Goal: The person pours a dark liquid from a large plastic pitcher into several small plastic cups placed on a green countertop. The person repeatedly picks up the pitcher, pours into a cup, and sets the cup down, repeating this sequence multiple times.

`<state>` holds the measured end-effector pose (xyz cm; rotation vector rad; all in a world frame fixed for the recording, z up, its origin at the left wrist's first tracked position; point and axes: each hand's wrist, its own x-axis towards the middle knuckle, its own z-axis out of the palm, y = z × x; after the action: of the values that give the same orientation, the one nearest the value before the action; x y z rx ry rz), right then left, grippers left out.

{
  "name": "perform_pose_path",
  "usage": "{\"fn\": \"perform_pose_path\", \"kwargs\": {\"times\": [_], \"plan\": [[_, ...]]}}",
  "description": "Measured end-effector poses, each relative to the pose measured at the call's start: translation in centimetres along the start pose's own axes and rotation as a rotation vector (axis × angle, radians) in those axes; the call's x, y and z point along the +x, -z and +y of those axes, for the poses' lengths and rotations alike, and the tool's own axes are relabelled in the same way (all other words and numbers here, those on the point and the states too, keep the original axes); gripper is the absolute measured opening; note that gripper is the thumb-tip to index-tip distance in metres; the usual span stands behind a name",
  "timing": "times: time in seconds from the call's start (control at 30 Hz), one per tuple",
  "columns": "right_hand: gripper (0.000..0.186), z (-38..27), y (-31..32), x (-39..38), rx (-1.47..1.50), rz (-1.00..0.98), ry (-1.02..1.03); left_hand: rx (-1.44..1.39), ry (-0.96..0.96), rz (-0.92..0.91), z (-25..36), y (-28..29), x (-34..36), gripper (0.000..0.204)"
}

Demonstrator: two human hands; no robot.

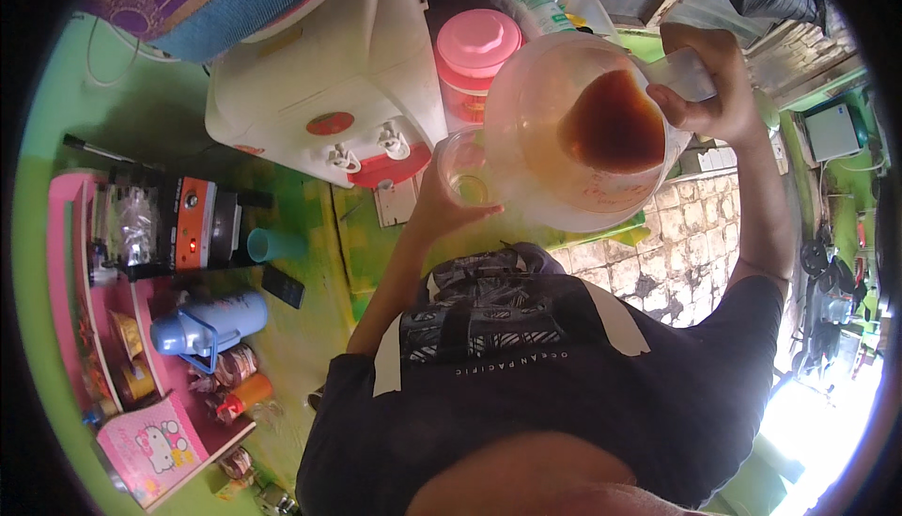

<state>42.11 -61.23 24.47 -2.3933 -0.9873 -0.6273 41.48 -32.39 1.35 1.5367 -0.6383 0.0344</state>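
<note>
My right hand [707, 84] grips the handle of a clear plastic jug [564, 140] that holds dark brown liquid, and the jug is tilted toward the left. My left hand [442, 201] is wrapped around a small clear plastic cup [467, 170] held up against the jug's rim. A little pale liquid shows in the cup. Both are raised in front of my dark printed shirt [526, 347].
A white water dispenser [329, 74] with two taps stands behind, beside a pink lidded container [476, 51]. On the green counter lie a teal cup [272, 245], a black appliance with an orange panel [193, 220], a blue flask [211, 325] and a pink tray [155, 445].
</note>
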Motion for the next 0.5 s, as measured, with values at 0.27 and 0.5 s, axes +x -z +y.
{"fn": "perform_pose_path", "kwargs": {"times": [0.27,0.5], "plan": [[0.035,-0.4,1.5,1.7,-0.140,-0.190,0.178,-0.017,0.044,-0.007,1.3,-0.6,-0.6,0.096],[0.046,-0.2,1.2,2.3,-0.151,-0.125,0.303,-0.071,0.023,-0.027,1.7,-0.9,-0.8,0.096]]}}
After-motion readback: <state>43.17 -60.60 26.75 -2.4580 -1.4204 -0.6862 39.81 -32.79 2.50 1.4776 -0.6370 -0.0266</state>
